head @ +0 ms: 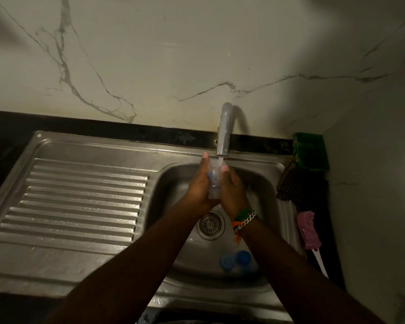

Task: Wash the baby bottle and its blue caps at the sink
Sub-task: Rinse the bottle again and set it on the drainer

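The clear baby bottle (213, 183) is held upright between both hands, right under the running tap (224, 129). My left hand (200, 183) wraps its left side and my right hand (233, 190) presses its right side; a bracelet sits on the right wrist. Water streams onto the bottle's top. Two blue caps (227, 261) (243, 257) lie side by side on the basin floor near the front, below my right forearm. Most of the bottle is hidden by my fingers.
The steel sink (267, 174) has a drain strainer (210, 224) in the middle and a ribbed drainboard (80, 195) on the left. A pink bottle brush (310, 232), a dark scrubber (290, 183) and a green box (310, 152) lie on the right counter.
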The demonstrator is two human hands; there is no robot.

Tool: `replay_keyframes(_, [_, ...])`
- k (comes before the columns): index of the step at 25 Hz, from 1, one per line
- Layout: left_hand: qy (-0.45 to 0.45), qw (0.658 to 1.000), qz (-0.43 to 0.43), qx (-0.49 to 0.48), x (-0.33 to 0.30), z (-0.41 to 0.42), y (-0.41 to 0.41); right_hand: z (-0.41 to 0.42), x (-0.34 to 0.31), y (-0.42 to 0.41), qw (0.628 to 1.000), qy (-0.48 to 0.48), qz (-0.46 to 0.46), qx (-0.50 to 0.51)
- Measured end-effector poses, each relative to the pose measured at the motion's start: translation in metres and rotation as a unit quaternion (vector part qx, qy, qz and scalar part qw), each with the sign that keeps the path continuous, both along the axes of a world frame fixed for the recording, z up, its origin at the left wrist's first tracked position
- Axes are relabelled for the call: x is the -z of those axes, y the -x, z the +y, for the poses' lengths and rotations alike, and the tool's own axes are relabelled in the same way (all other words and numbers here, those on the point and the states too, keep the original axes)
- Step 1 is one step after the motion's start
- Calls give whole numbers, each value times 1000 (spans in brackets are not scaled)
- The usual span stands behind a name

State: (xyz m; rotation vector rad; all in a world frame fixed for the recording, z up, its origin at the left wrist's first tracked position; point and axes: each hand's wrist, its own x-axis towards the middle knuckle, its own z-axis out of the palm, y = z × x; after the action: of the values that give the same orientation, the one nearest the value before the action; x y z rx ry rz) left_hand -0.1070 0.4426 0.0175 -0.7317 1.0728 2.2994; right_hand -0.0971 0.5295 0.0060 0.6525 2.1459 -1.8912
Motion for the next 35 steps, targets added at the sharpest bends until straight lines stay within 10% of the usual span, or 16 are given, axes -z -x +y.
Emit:
replay_keyframes(16, [76, 996, 49, -9, 16, 0, -2, 15, -28, -15, 989, -57, 93, -97])
replay_keyframes(21, [-102, 972, -131, -167, 19, -13, 16, 23, -32, -33, 967, -102, 205, -108])
replay_keyframes(28, [-120, 969, -175, -129, 22, 4, 16, 34, -42, -23, 830, -477, 161, -240])
replay_keyframes(35, [-100, 971, -161, -145, 18, 5, 21, 32, -54, -8, 800, -507, 93, -305])
